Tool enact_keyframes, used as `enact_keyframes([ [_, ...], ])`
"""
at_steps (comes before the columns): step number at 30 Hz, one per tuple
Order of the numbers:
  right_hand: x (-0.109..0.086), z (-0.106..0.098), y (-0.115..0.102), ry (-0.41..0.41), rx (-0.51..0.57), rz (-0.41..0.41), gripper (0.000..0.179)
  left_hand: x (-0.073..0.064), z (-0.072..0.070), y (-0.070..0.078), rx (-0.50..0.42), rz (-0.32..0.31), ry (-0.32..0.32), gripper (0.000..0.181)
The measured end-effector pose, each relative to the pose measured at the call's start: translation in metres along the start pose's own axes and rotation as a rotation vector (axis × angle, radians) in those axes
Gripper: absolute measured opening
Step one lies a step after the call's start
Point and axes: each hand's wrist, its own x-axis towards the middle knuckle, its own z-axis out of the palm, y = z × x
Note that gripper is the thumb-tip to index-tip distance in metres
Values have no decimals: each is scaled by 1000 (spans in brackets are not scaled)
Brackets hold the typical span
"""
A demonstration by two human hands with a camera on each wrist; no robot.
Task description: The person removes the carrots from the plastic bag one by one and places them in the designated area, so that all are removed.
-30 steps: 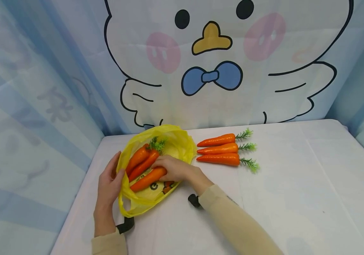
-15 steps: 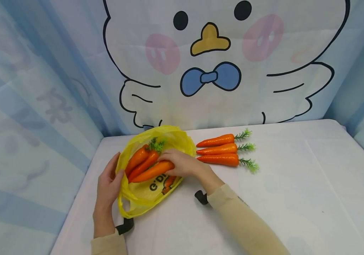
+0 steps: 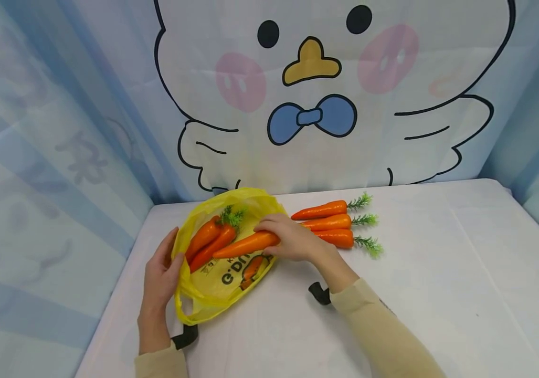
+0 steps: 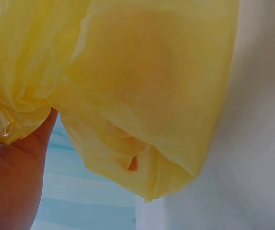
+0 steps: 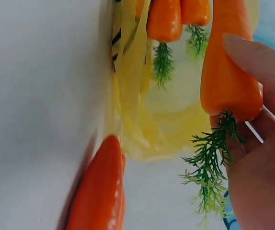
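A yellow plastic bag (image 3: 210, 312) lies with its mouth spread toward me, dark print showing on its inner side. Two orange carrots (image 3: 212, 245) with green tops rest inside it. At the bag's left rim, my left hand (image 3: 161, 270) holds the plastic, thumb inside and fingers outside; the left wrist view shows the hand (image 4: 13, 177) partly behind yellow film. My right hand (image 3: 293, 239) grips another carrot (image 3: 247, 245) by its thick end, over the bag's mouth. In the right wrist view this carrot (image 5: 231, 72) sits between thumb and fingers, leafy top hanging free.
Three carrots (image 3: 328, 223) lie in a row right of the bag, tops pointing right; my right hand covers some of their tips. A white cloth (image 3: 439, 273) covers the table. A curtain with a cartoon print (image 3: 312, 157) hangs behind.
My right hand has drawn the gripped carrot up and to the right, away from the two in the bag. The left hand has stayed at the rim.
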Motion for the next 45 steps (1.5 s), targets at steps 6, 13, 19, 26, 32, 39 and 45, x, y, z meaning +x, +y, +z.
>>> enact_keyframes([
  [6,-19,-12,9,79,-13,-2,43,0,0,-1,7,7,2,57],
  [13,-46,-25,20,168,-9,27,41,0,0,-2,6,7,6,58],
  [19,-71,-31,28,187,5,88,44,0,1,-2,2,-5,2,58],
  [26,-94,-35,41,194,-39,128,44,0,0,1,9,-35,-6,59],
  [32,-110,-33,50,188,-69,163,42,1,1,-1,-13,-22,-10,59],
  [39,-125,-31,57,189,-112,187,42,1,2,-2,-16,-14,-14,58],
  [45,-129,-27,63,196,-136,183,41,0,2,-1,-11,-11,-14,58],
])
